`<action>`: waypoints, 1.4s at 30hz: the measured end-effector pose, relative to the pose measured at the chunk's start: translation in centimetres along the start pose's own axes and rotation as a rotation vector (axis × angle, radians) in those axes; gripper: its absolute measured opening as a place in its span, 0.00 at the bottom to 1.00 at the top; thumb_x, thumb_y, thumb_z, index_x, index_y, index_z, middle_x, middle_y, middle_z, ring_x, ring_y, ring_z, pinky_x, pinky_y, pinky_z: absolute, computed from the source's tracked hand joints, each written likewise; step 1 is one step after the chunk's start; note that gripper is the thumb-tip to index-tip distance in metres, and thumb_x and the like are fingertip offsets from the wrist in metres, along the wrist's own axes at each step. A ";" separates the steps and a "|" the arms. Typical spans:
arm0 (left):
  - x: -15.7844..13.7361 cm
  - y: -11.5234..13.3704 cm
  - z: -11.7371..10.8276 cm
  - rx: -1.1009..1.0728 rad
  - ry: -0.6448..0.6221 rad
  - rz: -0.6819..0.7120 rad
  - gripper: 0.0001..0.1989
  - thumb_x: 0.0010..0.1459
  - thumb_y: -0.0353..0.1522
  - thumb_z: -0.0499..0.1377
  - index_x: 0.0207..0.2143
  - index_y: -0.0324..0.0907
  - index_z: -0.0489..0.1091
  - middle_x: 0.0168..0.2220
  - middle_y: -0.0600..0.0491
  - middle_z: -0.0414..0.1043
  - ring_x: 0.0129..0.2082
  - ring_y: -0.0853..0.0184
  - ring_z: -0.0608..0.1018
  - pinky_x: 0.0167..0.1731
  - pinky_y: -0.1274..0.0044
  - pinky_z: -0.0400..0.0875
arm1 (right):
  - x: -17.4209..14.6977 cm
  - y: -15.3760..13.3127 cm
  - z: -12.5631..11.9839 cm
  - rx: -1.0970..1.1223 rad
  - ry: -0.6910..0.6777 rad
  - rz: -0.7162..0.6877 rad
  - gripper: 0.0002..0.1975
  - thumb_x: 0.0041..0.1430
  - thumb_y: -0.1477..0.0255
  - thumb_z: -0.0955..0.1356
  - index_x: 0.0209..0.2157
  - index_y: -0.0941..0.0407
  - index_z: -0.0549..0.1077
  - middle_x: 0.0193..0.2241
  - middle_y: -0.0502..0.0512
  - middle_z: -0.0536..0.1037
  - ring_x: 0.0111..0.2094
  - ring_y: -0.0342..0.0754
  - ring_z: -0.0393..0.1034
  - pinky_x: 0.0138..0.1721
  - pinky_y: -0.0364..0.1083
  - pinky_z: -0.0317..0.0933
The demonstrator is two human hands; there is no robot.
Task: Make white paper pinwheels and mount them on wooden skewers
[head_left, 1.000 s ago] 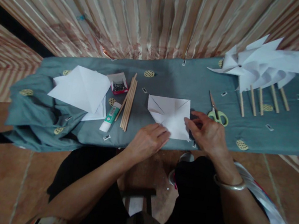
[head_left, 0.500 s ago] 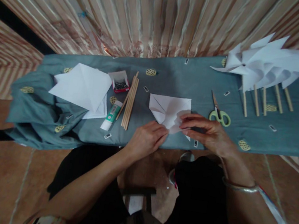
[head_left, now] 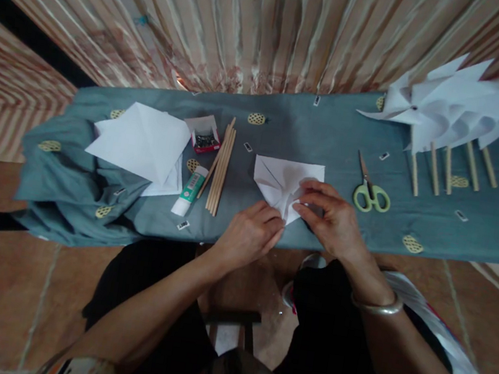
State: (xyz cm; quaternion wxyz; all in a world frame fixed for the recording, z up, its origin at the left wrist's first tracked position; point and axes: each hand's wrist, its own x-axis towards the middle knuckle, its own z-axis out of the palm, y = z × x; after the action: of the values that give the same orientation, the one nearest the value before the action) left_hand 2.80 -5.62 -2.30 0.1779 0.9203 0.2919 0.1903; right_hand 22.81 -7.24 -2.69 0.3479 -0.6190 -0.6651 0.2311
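Note:
A white sheet of paper (head_left: pixel 296 172) with diagonal cuts lies near the front edge of the cloth, partly curled up. My left hand (head_left: pixel 252 228) is closed on its near left part, fingers pressed together on the paper. At the sheet's right side my right hand (head_left: pixel 332 215) pinches a lifted flap between thumb and fingers. Right of the sheet lie scissors (head_left: pixel 370 195) with light green handles, blades pointing away. To the left are several wooden sticks (head_left: pixel 219 176) and a green and white glue stick (head_left: pixel 192 188).
A small red box (head_left: pixel 204 140) of dark pins stands beside the sticks. White paper sheets (head_left: pixel 143 143) are stacked at the left. Several paper pinwheels (head_left: pixel 453 111) on sticks lie at the back right. The cloth-covered table (head_left: pixel 283 117) meets a striped curtain (head_left: pixel 272 34) behind.
My right hand has moved left and inward with the paper's right flap, which now curls toward the middle. My left hand stays on the near part of the sheet.

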 end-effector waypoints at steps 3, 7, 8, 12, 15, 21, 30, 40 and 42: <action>0.0 0.0 0.0 0.002 -0.001 -0.002 0.10 0.65 0.31 0.52 0.38 0.38 0.73 0.37 0.49 0.74 0.39 0.64 0.73 0.40 0.72 0.72 | 0.2 -0.2 0.4 -0.041 0.038 -0.007 0.04 0.57 0.68 0.70 0.29 0.53 0.76 0.47 0.58 0.76 0.51 0.54 0.71 0.54 0.56 0.64; 0.0 -0.1 0.0 -0.001 -0.001 -0.002 0.10 0.65 0.31 0.53 0.37 0.38 0.73 0.37 0.49 0.75 0.38 0.64 0.73 0.39 0.72 0.72 | 0.4 -0.2 0.7 -0.078 0.044 -0.028 0.06 0.57 0.68 0.69 0.29 0.54 0.76 0.47 0.61 0.76 0.52 0.55 0.71 0.54 0.57 0.64; 0.0 -0.1 -0.1 -0.004 -0.002 -0.004 0.10 0.65 0.31 0.53 0.37 0.38 0.73 0.37 0.49 0.75 0.38 0.64 0.73 0.39 0.72 0.72 | 0.4 -0.2 0.7 -0.087 0.045 -0.029 0.06 0.58 0.68 0.69 0.29 0.55 0.75 0.47 0.61 0.76 0.51 0.56 0.71 0.54 0.57 0.64; -0.1 -0.1 -0.1 -0.014 -0.007 -0.007 0.10 0.65 0.31 0.53 0.36 0.38 0.73 0.37 0.49 0.74 0.38 0.64 0.73 0.39 0.72 0.72 | 0.4 -0.2 0.7 -0.096 0.051 -0.018 0.07 0.58 0.67 0.69 0.28 0.54 0.75 0.47 0.61 0.76 0.51 0.55 0.71 0.54 0.57 0.64; 0.0 -0.1 -0.1 -0.020 -0.010 -0.012 0.10 0.65 0.31 0.53 0.36 0.37 0.73 0.37 0.49 0.74 0.38 0.64 0.73 0.39 0.72 0.72 | 0.5 -0.3 0.8 -0.097 0.051 -0.027 0.07 0.58 0.67 0.69 0.28 0.53 0.75 0.47 0.60 0.76 0.51 0.55 0.71 0.54 0.57 0.64; 0.0 -0.1 -0.1 -0.011 -0.028 -0.019 0.10 0.65 0.31 0.52 0.36 0.38 0.73 0.36 0.48 0.74 0.39 0.63 0.73 0.40 0.71 0.73 | 0.6 -0.5 1.1 -0.106 0.051 -0.010 0.06 0.58 0.68 0.68 0.28 0.53 0.74 0.47 0.59 0.76 0.51 0.55 0.71 0.54 0.57 0.64; -0.1 -0.1 -0.2 -0.005 -0.026 -0.017 0.09 0.65 0.31 0.53 0.36 0.38 0.72 0.37 0.49 0.74 0.39 0.63 0.74 0.40 0.72 0.73 | 0.6 -0.5 1.3 -0.128 0.070 -0.015 0.06 0.58 0.67 0.69 0.27 0.52 0.74 0.47 0.58 0.76 0.51 0.56 0.71 0.54 0.57 0.64; -0.1 -0.2 0.0 -0.031 -0.015 -0.028 0.10 0.65 0.31 0.52 0.36 0.38 0.73 0.37 0.49 0.74 0.39 0.64 0.74 0.40 0.72 0.73 | 0.5 -0.5 1.4 -0.156 0.091 -0.005 0.07 0.58 0.65 0.69 0.29 0.52 0.74 0.48 0.58 0.76 0.51 0.55 0.71 0.54 0.57 0.64; -0.1 -0.2 0.0 -0.029 -0.013 -0.026 0.11 0.66 0.31 0.52 0.36 0.38 0.73 0.37 0.49 0.74 0.39 0.64 0.74 0.40 0.72 0.73 | 0.5 -0.5 1.4 -0.155 0.089 -0.009 0.06 0.58 0.66 0.69 0.29 0.52 0.74 0.48 0.58 0.76 0.51 0.55 0.71 0.54 0.57 0.64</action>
State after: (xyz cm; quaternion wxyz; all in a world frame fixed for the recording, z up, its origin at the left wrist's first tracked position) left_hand 2.59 -5.52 -2.43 0.1956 0.9149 0.3001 0.1859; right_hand 21.44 -6.68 -3.11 0.3293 -0.6506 -0.6678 0.1497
